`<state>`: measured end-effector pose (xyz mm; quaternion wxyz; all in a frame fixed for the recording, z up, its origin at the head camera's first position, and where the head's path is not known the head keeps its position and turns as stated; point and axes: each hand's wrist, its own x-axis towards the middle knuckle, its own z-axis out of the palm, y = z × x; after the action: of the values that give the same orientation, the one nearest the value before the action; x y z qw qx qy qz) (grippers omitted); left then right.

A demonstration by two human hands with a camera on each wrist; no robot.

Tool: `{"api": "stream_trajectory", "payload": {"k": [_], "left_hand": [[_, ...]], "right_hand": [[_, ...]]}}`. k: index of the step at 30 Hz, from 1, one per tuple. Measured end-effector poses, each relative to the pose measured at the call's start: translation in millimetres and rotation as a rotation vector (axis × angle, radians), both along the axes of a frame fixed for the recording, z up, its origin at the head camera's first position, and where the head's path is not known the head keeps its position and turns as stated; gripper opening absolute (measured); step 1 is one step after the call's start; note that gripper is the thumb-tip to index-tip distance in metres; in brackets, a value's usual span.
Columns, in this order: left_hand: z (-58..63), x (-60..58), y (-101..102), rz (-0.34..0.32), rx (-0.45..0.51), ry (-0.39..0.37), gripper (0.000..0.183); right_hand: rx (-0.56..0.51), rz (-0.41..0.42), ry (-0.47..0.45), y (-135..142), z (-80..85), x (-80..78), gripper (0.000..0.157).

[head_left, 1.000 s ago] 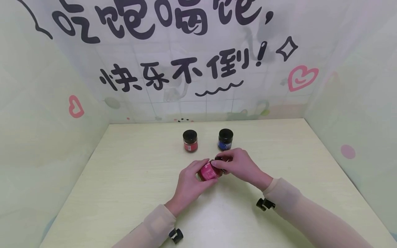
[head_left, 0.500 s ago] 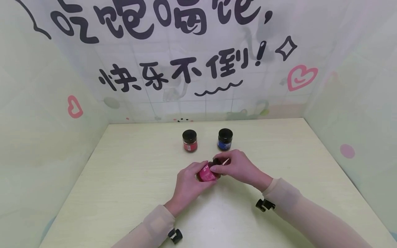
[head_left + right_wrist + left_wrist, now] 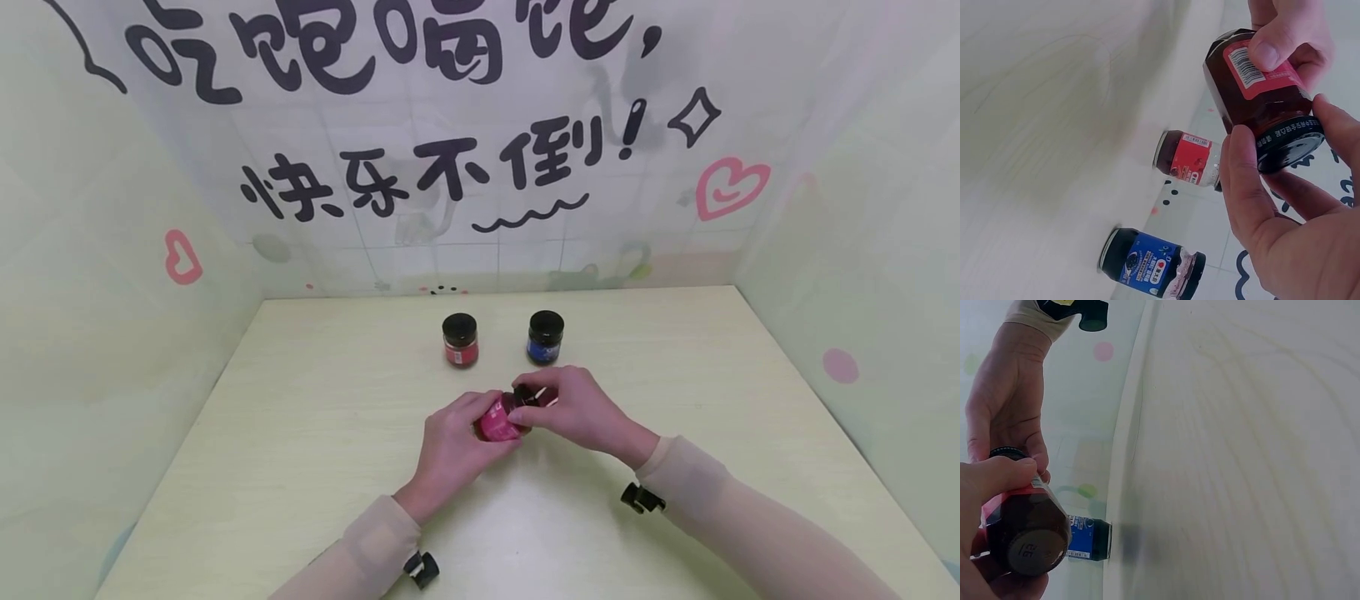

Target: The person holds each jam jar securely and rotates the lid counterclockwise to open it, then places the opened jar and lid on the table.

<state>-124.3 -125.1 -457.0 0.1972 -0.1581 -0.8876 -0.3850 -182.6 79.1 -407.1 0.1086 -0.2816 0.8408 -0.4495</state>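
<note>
Near the middle of the table, my left hand [image 3: 450,442] grips a glass jar [image 3: 496,422] with a pink-red label. The jar is tilted, its black lid [image 3: 1291,142] toward my right hand [image 3: 588,408]. In the right wrist view the jar's contents look dark red, and the left thumb presses beside the barcode. My right thumb and fingers pinch the lid's edge from both sides; the lid sits at the jar's mouth. The left wrist view shows the jar's dark base [image 3: 1036,551] facing the camera.
Two more black-lidded jars stand upright behind the hands: a red-labelled jar [image 3: 461,342] on the left and a blue-labelled jar [image 3: 545,338] on the right, close beyond my right fingers. Printed walls [image 3: 360,267] enclose the back and sides of the pale table [image 3: 315,417].
My right fingers have shifted round the lid, so more of its black side shows. The held jar has moved slightly left; the two standing jars have not moved.
</note>
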Motion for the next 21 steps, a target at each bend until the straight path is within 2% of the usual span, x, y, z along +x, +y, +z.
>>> {"api": "stream_trajectory", "payload": {"k": [5,13,21], "left_hand": [[-0.1,0.4,-1.0,-0.006,-0.012,0.012,0.058],[-1.7,1.2,-3.8,-0.016,-0.003,0.039,0.06],[0.2,0.8,-7.6,-0.04,0.02,0.07,0.06]], "right_hand": [[-0.007,0.02,0.047,0.8,-3.9,-0.9,0.03],[-0.028,0.04,0.047,1.3,-7.1,-0.7,0.033],[-0.066,0.073,0.102,0.1,-7.4,-0.9,0.034]]}}
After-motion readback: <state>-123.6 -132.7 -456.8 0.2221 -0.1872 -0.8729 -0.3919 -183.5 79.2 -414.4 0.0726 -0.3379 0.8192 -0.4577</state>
